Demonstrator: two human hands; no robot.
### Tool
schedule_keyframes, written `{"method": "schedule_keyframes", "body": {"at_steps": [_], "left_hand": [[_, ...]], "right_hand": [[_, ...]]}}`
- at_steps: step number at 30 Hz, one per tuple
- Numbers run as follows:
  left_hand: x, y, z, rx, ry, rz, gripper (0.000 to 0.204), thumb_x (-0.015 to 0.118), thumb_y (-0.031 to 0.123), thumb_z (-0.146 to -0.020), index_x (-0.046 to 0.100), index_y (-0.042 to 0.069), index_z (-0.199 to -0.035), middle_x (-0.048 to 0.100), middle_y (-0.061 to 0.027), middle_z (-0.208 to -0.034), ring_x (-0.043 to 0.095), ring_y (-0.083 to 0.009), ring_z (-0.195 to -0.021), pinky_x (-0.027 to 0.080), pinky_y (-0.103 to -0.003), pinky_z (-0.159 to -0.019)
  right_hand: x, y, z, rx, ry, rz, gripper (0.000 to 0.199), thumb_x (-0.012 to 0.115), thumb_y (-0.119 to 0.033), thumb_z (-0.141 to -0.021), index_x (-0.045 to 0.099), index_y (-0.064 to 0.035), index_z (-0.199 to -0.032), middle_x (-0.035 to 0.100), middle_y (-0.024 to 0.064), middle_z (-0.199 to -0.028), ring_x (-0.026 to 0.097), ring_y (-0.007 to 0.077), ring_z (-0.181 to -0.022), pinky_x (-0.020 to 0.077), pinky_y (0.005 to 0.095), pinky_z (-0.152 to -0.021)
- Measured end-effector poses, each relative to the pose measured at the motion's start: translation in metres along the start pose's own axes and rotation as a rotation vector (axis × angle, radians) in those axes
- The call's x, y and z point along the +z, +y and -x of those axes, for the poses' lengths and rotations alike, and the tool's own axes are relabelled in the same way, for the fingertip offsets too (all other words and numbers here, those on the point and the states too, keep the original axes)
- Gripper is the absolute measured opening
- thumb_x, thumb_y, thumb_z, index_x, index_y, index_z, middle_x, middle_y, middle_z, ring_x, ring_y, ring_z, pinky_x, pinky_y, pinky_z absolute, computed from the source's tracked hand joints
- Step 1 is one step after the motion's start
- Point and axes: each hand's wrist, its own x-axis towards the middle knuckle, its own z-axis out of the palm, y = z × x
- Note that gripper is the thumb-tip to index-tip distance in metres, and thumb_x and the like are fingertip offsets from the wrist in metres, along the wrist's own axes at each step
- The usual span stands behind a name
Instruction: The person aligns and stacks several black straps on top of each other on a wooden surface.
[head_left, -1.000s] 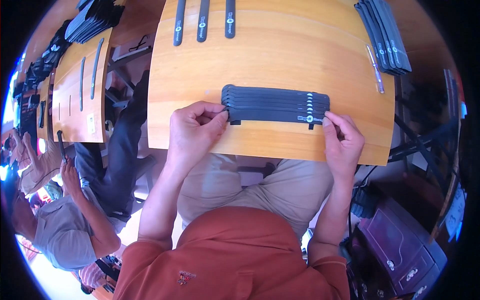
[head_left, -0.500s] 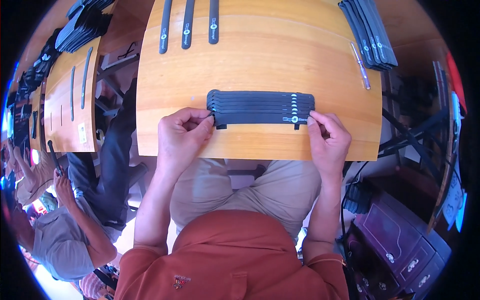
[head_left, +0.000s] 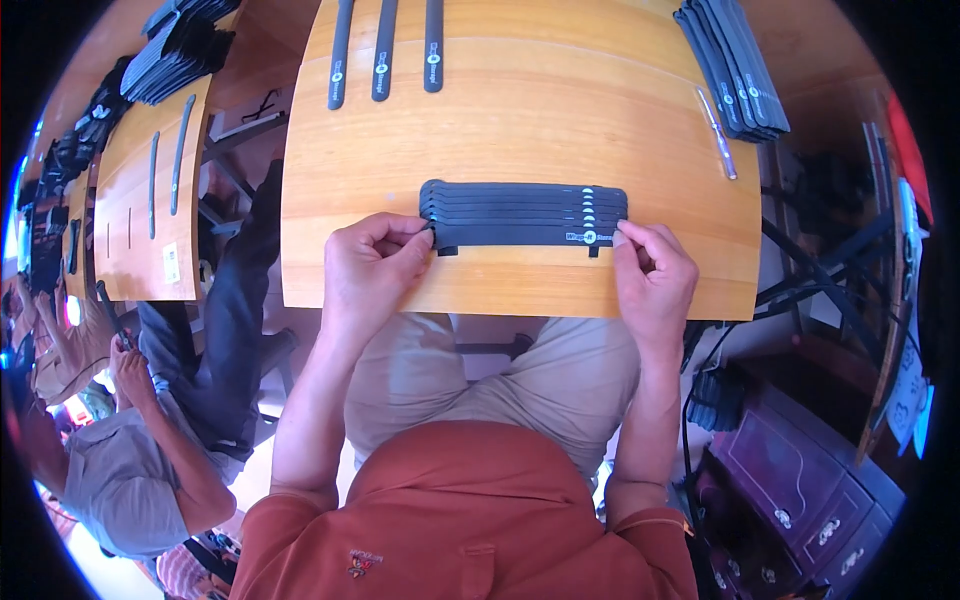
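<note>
Black straps (head_left: 510, 214) lie in an overlapping stack near the front edge of the counter (head_left: 540, 130). Little has changed over the last second: only the view has shifted slightly, and both hands stay at the ends, so the stack keeps its arrangement. Each grip is nearly closed, left hand (head_left: 372, 265) pinching one end, right hand (head_left: 655, 285) the other. Counted: about six straps stacked, two dark tabs (head_left: 448, 251) below, three long strips (head_left: 384, 50), one slim tool (head_left: 716, 135), and at least three folded bands (head_left: 735, 72).
</note>
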Motion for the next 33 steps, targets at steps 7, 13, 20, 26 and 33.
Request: {"method": "schedule_keyframes", "body": {"at_steps": [7,13,20,26,33], "left_hand": [[0.000,-0.006,-0.001,0.030,0.001,-0.003,0.010,0.074,0.004,-0.095,0.074,-0.005,-0.100,0.070,-0.0023,-0.076,0.061,-0.0037,-0.062,0.049,-0.018,-0.056],[0.000,-0.006,-0.003,0.031,0.010,-0.021,0.012,0.073,0.002,-0.091,0.075,-0.007,-0.099,0.072,-0.0041,-0.075,0.063,-0.0060,-0.064,0.052,-0.022,-0.061],[0.000,-0.008,-0.003,0.058,0.000,-0.051,0.011,0.073,0.003,-0.094,0.073,-0.006,-0.100,0.071,-0.0038,-0.077,0.061,-0.0047,-0.062,0.050,-0.020,-0.057],[-0.001,-0.010,-0.004,0.072,-0.001,-0.048,0.009,0.073,0.002,-0.094,0.073,-0.005,-0.100,0.070,-0.0035,-0.078,0.061,-0.0047,-0.063,0.051,-0.020,-0.057],[0.001,-0.015,-0.005,0.159,0.025,-0.144,0.007,0.073,0.001,-0.093,0.069,-0.004,-0.097,0.069,-0.0033,-0.075,0.061,-0.0063,-0.061,0.051,-0.022,-0.055]], "right_hand": [[0.000,-0.001,0.000,0.004,0.001,-0.023,0.011,0.071,0.003,-0.090,0.074,0.0045,-0.100,0.068,0.0129,-0.081,0.064,0.0175,-0.063,0.0501,0.0293,-0.059],[0.000,0.000,0.000,-0.014,-0.001,-0.010,0.011,0.070,0.003,-0.090,0.074,0.0047,-0.100,0.068,0.0128,-0.082,0.064,0.0167,-0.062,0.0498,0.0287,-0.059],[-0.001,-0.002,-0.001,-0.012,-0.007,0.001,0.011,0.070,0.003,-0.090,0.074,0.0048,-0.100,0.067,0.0125,-0.081,0.064,0.0168,-0.061,0.0497,0.0290,-0.059],[-0.001,-0.001,-0.002,-0.004,-0.008,0.008,0.011,0.070,0.003,-0.090,0.074,0.0044,-0.101,0.067,0.0118,-0.080,0.063,0.0165,-0.061,0.0498,0.0291,-0.059],[0.001,0.004,-0.001,0.032,0.021,-0.054,0.012,0.072,0.004,-0.088,0.070,0.0041,-0.101,0.066,0.0112,-0.089,0.064,0.0161,-0.064,0.0507,0.0287,-0.060]]}}
